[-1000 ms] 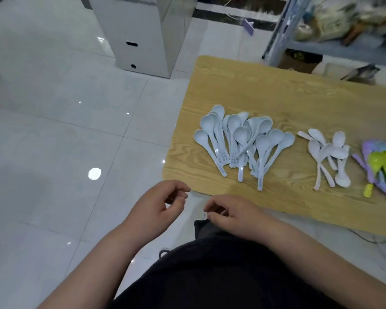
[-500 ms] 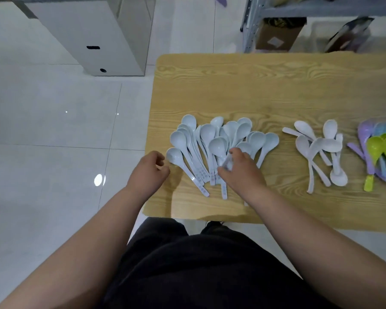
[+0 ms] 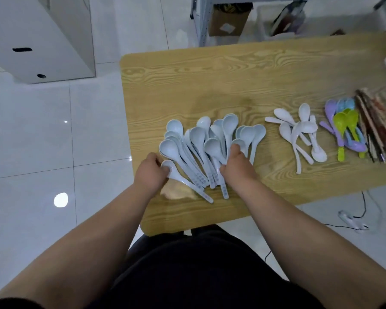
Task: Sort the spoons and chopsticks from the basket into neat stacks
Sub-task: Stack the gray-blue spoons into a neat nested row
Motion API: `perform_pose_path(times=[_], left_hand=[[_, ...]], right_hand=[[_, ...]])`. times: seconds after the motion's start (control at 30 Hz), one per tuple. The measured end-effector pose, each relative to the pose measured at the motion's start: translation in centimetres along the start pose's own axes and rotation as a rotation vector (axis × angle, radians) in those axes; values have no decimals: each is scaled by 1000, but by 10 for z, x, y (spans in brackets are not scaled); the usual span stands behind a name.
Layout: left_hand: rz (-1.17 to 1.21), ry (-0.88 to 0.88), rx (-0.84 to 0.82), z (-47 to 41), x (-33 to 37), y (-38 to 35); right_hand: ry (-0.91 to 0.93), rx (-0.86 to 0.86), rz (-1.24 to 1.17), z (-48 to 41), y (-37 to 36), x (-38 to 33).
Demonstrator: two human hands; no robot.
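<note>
Roughly fifteen pale blue spoons point(image 3: 196, 136) fan across the wooden table point(image 3: 187, 81) between both hands: the left hand point(image 3: 151, 172) pinches the bowl of the outermost spoon point(image 3: 187, 183), the right hand point(image 3: 236, 166) curls over several handles. Right of that grip lie about six white spoons point(image 3: 306, 128), a coloured spoon cluster point(image 3: 341, 120) and bundled chopsticks point(image 3: 370, 117); handle printing is unreadable.

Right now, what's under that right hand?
Some pale blue spoons: bowls stick out beyond the right hand, handles nearer the person. Their middles, and whether the fingers grip them, are covered.
</note>
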State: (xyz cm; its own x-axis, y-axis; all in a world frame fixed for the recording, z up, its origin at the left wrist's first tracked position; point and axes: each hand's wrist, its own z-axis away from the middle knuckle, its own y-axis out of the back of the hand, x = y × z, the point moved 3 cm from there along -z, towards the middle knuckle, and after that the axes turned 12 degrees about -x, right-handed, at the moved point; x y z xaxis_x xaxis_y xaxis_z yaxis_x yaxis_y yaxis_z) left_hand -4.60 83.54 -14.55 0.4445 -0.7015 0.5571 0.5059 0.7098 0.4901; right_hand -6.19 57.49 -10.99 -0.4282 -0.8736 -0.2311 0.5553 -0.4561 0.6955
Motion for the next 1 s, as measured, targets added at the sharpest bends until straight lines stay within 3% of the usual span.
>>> perform_pose_path(times=[0.27,0.47,0.6,0.67,0.77,1.0], left_hand=[[839,-1,-136,35,-20,6],[1041,-16,-144,55,25,17],[1019,-49,-92,66,68,10],[1005,-88,-16,71,86,3],[1164,-94,50,82,107,-9],[1317,-142,182,108,128,-29]], right_hand=[[109,131,-434,25,3,15],[243,173,-569,47,25,15],[381,157,-653,68,48,13],[464,96,-695,80,59,13],[604,-52,-741,97,70,15],[678,-161,-466,106,83,44]])
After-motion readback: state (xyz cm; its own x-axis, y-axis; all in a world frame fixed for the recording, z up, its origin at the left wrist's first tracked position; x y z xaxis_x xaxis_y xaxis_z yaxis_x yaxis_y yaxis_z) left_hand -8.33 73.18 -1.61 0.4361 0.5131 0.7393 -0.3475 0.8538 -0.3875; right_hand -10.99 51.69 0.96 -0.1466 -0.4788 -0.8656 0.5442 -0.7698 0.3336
